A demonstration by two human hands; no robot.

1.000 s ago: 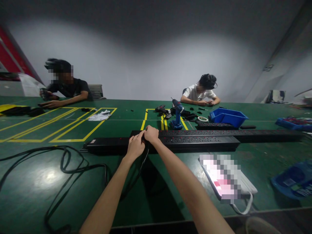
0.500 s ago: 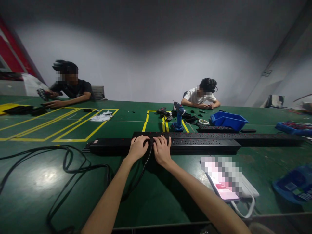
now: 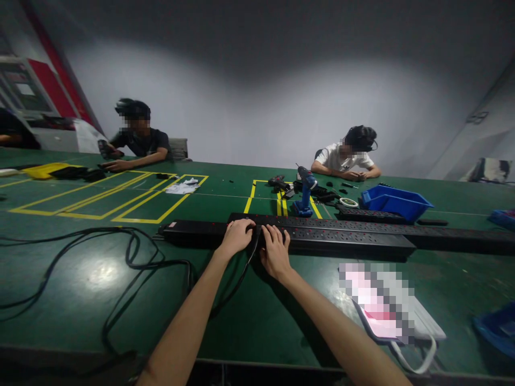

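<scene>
A long black power strip (image 3: pixel 346 242) lies across the green table (image 3: pixel 257 316) in front of me, with a second long strip (image 3: pixel 402 229) right behind it. My left hand (image 3: pixel 236 236) is curled over the near strip, gripping its top where a black cable (image 3: pixel 237 279) comes down towards me. My right hand (image 3: pixel 276 251) rests on the same strip just to the right, fingers spread flat on its sockets. The two hands are almost touching.
Black cable loops (image 3: pixel 132 257) lie at the left. A phone on a white pad (image 3: pixel 386 311) sits at the right. A blue drill (image 3: pixel 304 192), tape roll (image 3: pixel 348 202) and blue bin (image 3: pixel 396 202) stand behind the strips. Two people sit across the table.
My right hand came off the left one, moved right and flattened onto the strip. The view has since swung a little to the left; the hands keep their hold.
</scene>
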